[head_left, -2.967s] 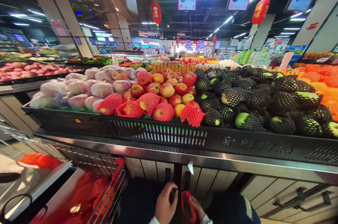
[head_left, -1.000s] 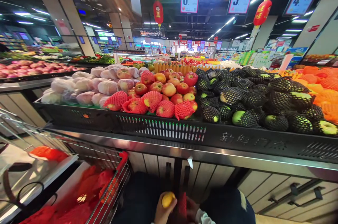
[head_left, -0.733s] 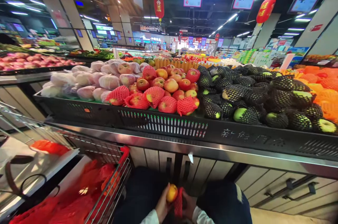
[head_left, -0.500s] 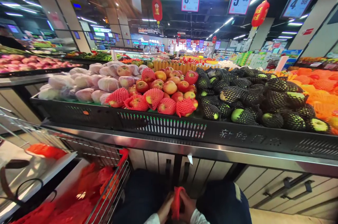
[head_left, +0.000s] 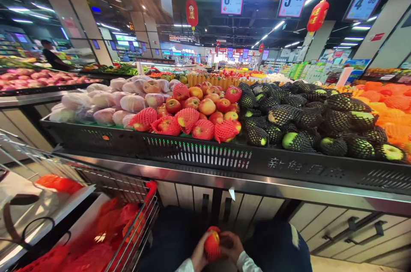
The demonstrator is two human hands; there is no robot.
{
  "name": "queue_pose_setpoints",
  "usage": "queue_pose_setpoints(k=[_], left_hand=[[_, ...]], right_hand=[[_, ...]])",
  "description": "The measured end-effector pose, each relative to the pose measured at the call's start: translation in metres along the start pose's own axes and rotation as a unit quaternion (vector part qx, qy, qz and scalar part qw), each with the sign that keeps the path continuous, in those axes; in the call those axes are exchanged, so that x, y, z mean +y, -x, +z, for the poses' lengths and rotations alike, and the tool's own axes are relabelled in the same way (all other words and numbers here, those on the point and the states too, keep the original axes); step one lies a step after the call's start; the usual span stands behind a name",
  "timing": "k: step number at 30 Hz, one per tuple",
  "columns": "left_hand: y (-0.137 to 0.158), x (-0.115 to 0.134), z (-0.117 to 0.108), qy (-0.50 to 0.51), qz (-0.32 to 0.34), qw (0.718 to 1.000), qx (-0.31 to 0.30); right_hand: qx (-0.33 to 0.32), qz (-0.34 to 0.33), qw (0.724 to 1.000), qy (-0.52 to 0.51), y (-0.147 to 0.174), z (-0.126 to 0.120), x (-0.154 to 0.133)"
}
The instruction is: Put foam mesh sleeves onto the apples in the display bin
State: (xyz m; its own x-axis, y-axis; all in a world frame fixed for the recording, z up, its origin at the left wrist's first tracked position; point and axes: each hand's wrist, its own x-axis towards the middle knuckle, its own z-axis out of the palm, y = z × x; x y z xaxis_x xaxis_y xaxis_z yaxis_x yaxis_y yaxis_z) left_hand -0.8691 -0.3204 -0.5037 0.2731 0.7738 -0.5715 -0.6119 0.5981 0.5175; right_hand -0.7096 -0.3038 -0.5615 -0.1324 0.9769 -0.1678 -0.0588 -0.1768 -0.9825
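Note:
Low between my knees, my left hand (head_left: 199, 251) is wrapped round a red and yellow apple (head_left: 212, 243). A red foam net (head_left: 212, 256) covers the apple's lower part, and the yellowish upper part shows bare. My right hand (head_left: 232, 244) is closed against the apple's right side with its fingers curled; its fingertips are partly hidden. Ahead, above my hands, a pile of apples (head_left: 207, 106) lies in a black display tray (head_left: 199, 151), some in red foam nets and some bare.
Bagged fruit (head_left: 103, 99) lies left of the apples, green fruit in black nets (head_left: 295, 109) right. A shopping cart (head_left: 136, 225) with red foam nets (head_left: 96, 238) stands at my left. The steel counter edge (head_left: 205, 178) crosses ahead. A person (head_left: 54, 56) stands far left.
The apple now shows in my left hand, where before only red netting was visible between both hands. My right hand has shifted slightly right. The person at far left has come into fuller view.

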Motion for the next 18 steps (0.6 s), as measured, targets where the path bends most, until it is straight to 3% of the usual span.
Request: queue_pose_setpoints(k=[2,4,9,11,14,18], left_hand=[[-0.001,0.003,0.000,0.029,-0.007,1.000,0.012],[-0.002,0.004,0.000,0.038,-0.026,0.998,0.032],[-0.003,-0.001,-0.001,0.028,-0.048,0.998,0.019],[-0.005,-0.005,-0.002,0.014,-0.050,0.999,0.000],[-0.008,-0.010,-0.003,-0.029,-0.055,0.998,-0.014],[-0.011,-0.016,-0.007,-0.116,0.014,0.993,0.027]], right_hand=[[0.047,0.000,0.999,-0.009,-0.003,-0.005,-0.002],[0.042,0.001,0.998,-0.044,-0.002,-0.007,-0.006],[-0.139,0.019,0.979,-0.149,0.010,0.003,-0.012],[-0.174,0.016,0.972,-0.158,0.012,0.008,-0.009],[-0.175,0.008,0.973,-0.149,0.013,0.010,0.000],[-0.144,0.019,0.978,-0.148,0.014,0.009,0.003]])
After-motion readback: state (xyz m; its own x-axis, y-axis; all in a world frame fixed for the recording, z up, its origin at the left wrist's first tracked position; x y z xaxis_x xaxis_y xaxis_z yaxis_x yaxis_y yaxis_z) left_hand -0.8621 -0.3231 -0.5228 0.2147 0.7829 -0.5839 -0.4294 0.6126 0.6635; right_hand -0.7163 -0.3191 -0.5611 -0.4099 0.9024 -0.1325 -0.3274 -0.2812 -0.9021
